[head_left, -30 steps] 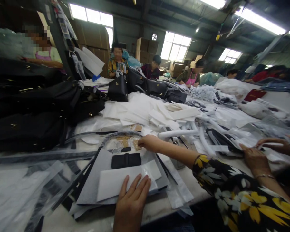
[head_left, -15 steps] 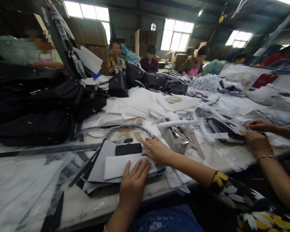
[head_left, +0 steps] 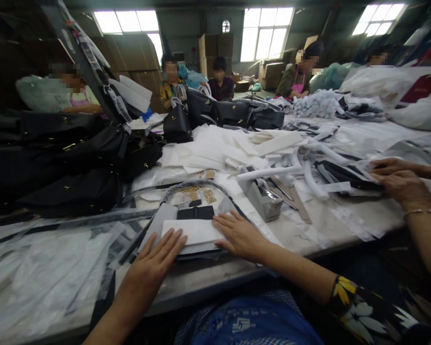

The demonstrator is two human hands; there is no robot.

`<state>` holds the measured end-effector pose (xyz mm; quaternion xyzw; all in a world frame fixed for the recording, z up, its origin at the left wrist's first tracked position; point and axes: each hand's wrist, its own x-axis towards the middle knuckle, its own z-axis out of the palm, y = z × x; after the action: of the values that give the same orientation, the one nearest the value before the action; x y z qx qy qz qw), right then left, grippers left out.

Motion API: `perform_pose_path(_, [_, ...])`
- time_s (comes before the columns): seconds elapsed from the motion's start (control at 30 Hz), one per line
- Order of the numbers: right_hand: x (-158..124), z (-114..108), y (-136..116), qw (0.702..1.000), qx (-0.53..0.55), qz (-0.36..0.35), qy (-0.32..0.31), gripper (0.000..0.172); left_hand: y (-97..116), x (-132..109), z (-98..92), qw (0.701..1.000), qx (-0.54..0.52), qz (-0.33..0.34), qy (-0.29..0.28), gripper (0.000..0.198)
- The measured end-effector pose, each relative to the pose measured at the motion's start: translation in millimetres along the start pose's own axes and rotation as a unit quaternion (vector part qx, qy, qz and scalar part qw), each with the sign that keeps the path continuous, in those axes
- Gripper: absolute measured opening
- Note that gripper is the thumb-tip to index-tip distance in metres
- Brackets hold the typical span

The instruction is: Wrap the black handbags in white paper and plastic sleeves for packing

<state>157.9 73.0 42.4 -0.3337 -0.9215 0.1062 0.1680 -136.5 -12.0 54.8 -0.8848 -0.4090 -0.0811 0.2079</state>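
A folded white foam sheet (head_left: 197, 232) lies across a flat bag near the table's front edge. My left hand (head_left: 158, 254) rests on the sheet's left end, fingers spread and stretched out. On the right end, my right hand (head_left: 239, 235) lies flat with its fingers extended. Just beyond the sheet is a black rolled or folded piece (head_left: 196, 212). A grey sheet (head_left: 162, 215) shows beneath the foam on the left. Behind them a handle wrapped in clear plastic (head_left: 172, 189) arches over brown tags (head_left: 192, 195).
A grey tape dispenser (head_left: 267, 206) stands right of the bag. Black handbags (head_left: 75, 187) are piled at the left, and white foam sheets (head_left: 215, 148) in the middle. At the right, a co-worker's hands (head_left: 402, 182) handle wrapped pieces. Clear plastic bags (head_left: 57, 268) cover the left front.
My left hand has moved left along the foam sheet to its left end. My right hand has come nearer, from the black piece's edge onto the sheet's right end. The camera view has shifted.
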Motion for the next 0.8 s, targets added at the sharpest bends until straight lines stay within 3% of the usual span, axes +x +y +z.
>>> perform_pose_path(0.13, [-15,-4,-27,0.995,0.071,0.01,0.074,0.036,-2,-14,8.6,0.999,0.019,-0.026,0.005,0.055])
perform_pose_path(0.23, [-31,5,-55,0.961,0.239,0.128,0.041,0.039,6,-14,18.4,0.999,0.009,-0.043,0.026,0.056])
perform_pose_path(0.27, [-35,10,-62,0.928,0.318,0.191,0.007,0.039,7,-14,20.5,0.998,0.003,-0.044,0.033,0.056])
perform_pose_path(0.37, [-38,25,-73,0.782,0.53,0.324,-0.059,0.03,6,-15,23.3,0.998,-0.014,-0.042,0.046,0.059])
perform_pose_path(0.5, [-32,32,-82,0.601,0.73,0.325,-0.005,0.029,2,-14,21.3,0.998,-0.027,-0.034,0.051,0.056])
perform_pose_path(0.57, [-28,34,-91,0.542,0.776,0.32,0.038,0.032,3,-13,20.0,0.998,-0.028,-0.037,0.051,0.06])
perform_pose_path(0.63, [-24,39,-101,0.541,0.773,0.321,0.077,0.033,4,-14,20.9,0.997,-0.028,-0.044,0.057,0.065])
perform_pose_path(0.7, [-20,44,-109,0.577,0.753,0.302,0.098,0.034,4,-16,25.5,0.996,-0.029,-0.053,0.069,0.069])
perform_pose_path(0.8, [-14,44,-112,0.646,0.722,0.218,0.114,0.033,1,-21,37.2,0.991,-0.012,-0.096,0.096,0.07])
